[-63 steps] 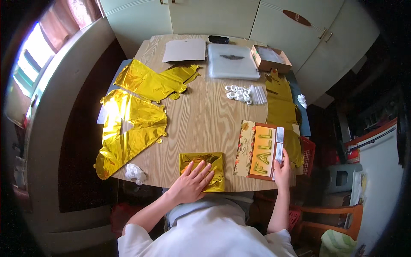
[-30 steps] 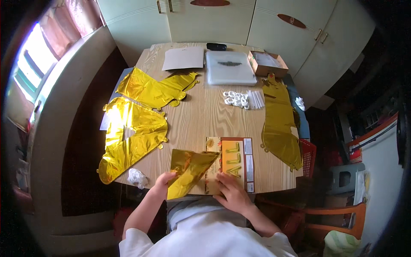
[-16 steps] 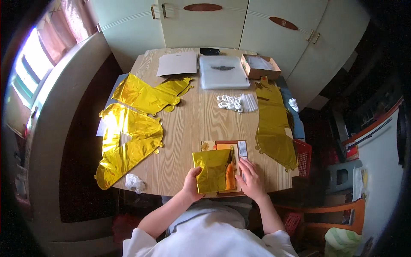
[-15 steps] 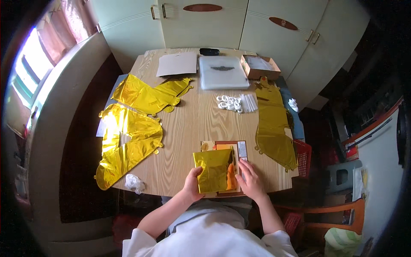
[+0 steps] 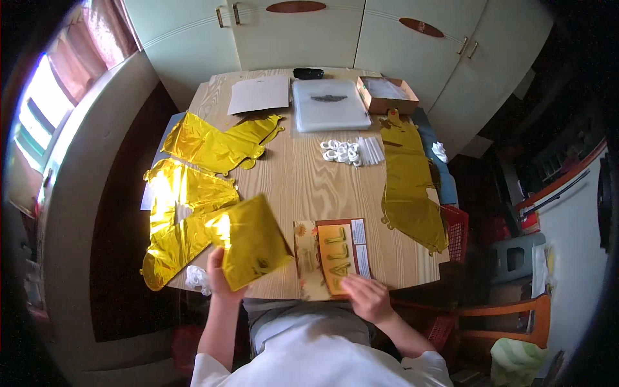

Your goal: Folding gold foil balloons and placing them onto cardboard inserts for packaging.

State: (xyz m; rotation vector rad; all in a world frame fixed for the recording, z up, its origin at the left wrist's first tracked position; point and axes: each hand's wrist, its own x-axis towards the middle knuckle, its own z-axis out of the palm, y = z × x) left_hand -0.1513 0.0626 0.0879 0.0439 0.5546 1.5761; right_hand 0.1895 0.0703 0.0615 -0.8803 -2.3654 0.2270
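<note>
My left hand (image 5: 224,277) is closed on the near left edge of a folded gold foil balloon (image 5: 251,242). The shiny square packet is held tilted above the table, partly in front of another foil balloon. On the table's near edge lies a printed card (image 5: 307,264) with an autumn leaf border and an orange panel showing gold balloon letters. My right hand (image 5: 366,298) is at the card's lower right, fingers drawn together with their tips over the orange panel. Its thumb is hard to see.
Unfolded gold foil balloons lie at the left (image 5: 193,187) and right (image 5: 406,174). Farther back are white ribbon rolls (image 5: 340,152), clear straws (image 5: 371,151), a stack of clear bags (image 5: 330,113), white sheets (image 5: 259,95), and an open box (image 5: 390,103). Crumpled white plastic (image 5: 196,278) sits near left.
My left hand has lifted the folded balloon off the card and carried it left, tilting it. The card's face is uncovered. My right hand has moved down and left, its fingers drawing together.
</note>
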